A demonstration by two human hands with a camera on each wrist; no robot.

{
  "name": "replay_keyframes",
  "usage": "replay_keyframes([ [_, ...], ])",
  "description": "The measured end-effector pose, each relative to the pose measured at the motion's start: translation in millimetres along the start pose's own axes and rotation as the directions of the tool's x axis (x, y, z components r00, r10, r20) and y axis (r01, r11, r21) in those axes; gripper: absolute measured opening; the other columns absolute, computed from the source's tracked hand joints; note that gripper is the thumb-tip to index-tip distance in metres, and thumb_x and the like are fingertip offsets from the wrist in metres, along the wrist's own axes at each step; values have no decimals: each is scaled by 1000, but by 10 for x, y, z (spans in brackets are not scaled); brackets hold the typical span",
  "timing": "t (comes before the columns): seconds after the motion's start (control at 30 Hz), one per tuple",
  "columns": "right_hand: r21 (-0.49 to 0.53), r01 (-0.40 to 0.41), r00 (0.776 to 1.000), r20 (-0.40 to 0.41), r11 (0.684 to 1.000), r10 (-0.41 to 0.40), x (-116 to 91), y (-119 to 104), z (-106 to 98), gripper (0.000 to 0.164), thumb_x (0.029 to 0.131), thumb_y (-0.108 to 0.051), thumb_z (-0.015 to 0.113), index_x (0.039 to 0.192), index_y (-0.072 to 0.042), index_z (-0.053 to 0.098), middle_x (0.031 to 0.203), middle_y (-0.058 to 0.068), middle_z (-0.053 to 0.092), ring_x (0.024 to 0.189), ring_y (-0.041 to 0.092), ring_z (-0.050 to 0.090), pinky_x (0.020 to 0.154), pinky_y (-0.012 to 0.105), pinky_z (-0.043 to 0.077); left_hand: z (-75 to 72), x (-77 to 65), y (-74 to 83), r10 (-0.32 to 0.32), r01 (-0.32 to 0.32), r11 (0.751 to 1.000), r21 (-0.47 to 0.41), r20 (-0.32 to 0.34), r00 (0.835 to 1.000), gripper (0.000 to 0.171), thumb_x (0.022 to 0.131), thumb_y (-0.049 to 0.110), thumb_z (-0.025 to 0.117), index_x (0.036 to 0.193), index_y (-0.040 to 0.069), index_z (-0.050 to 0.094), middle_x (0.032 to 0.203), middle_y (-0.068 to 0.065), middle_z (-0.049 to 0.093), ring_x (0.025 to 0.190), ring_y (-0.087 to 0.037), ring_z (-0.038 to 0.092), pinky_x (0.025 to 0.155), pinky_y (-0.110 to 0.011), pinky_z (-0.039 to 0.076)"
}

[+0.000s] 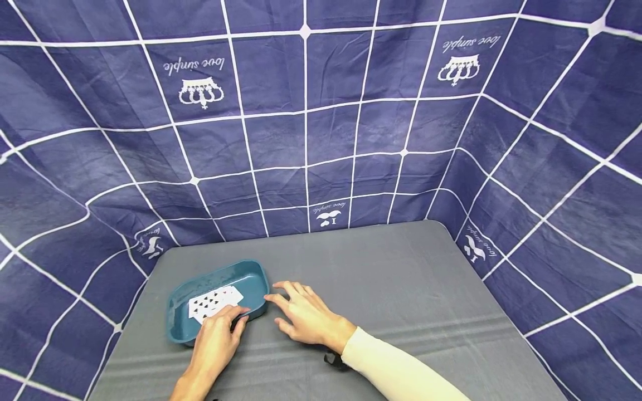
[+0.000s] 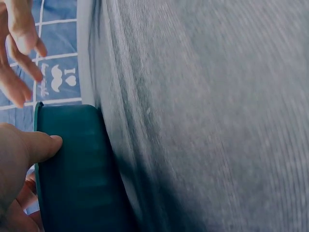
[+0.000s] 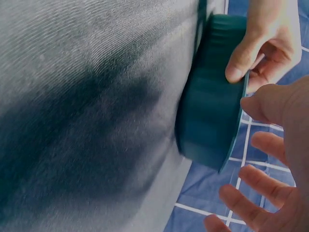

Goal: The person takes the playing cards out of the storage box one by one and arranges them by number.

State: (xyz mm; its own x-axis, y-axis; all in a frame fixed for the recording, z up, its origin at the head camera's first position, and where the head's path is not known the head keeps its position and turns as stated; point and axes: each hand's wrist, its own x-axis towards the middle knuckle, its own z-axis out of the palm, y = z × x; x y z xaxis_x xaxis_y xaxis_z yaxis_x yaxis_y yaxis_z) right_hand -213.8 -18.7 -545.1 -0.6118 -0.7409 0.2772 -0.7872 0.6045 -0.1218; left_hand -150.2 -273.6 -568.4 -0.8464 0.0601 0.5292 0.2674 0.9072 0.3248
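A teal plastic basin [image 1: 180, 295] with rounded corners sits on the grey table toward its left side. Inside it lie several playing cards [image 1: 205, 305], the top one showing black spades. My left hand [image 1: 215, 337] pinches the basin's near rim, thumb on the outer wall and fingers over the inside, as the left wrist view shows the thumb [image 2: 46, 146] against the ribbed side. Beside the basin's right end is my right hand [image 1: 306, 316], its fingers spread and loosely bent, fingertips close to the rim, with nothing held in it.
The grey cloth-covered table [image 1: 381, 278] stretches away to the right of the basin. Blue fabric with white grid lines [image 1: 331, 133] hangs along the back and both sides. A black strap [image 1: 335, 361] shows at my right wrist, below a cream sleeve [image 1: 391, 367].
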Motion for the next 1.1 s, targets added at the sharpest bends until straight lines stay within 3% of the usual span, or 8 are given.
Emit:
replay_keyframes([
  [0.3,-41,24,1000,-2,999,-24,12,-17,84,52,114,-39,76,164,-30,65,173,4,58,149,25,67,116,45,61,42,20,153,16,-15,1000,-16,59,998,22,91,5,99,103,21,89,95,8,82,83,-19,83,74,-42,65],
  [0.5,-86,44,999,-11,995,-45,-6,22,88,36,114,-36,78,149,-30,77,152,-4,70,132,16,72,115,41,61,66,25,248,13,-10,999,-33,100,995,24,91,6,100,104,23,89,96,10,83,87,-15,83,76,-38,65],
  [0.83,-101,47,999,-21,994,-49,-95,53,40,16,115,-38,76,126,-29,84,127,-8,75,110,12,69,93,29,58,65,-8,333,6,5,998,-64,167,986,26,91,9,100,102,28,88,95,15,78,86,-8,77,76,-33,62],
  [1.1,-91,35,999,-25,995,-37,-241,85,-27,15,116,-39,76,122,-30,85,121,-9,76,105,13,69,86,27,55,34,-25,416,26,2,992,-127,214,977,21,95,15,99,107,30,89,103,17,80,95,-6,79,83,-33,64],
])
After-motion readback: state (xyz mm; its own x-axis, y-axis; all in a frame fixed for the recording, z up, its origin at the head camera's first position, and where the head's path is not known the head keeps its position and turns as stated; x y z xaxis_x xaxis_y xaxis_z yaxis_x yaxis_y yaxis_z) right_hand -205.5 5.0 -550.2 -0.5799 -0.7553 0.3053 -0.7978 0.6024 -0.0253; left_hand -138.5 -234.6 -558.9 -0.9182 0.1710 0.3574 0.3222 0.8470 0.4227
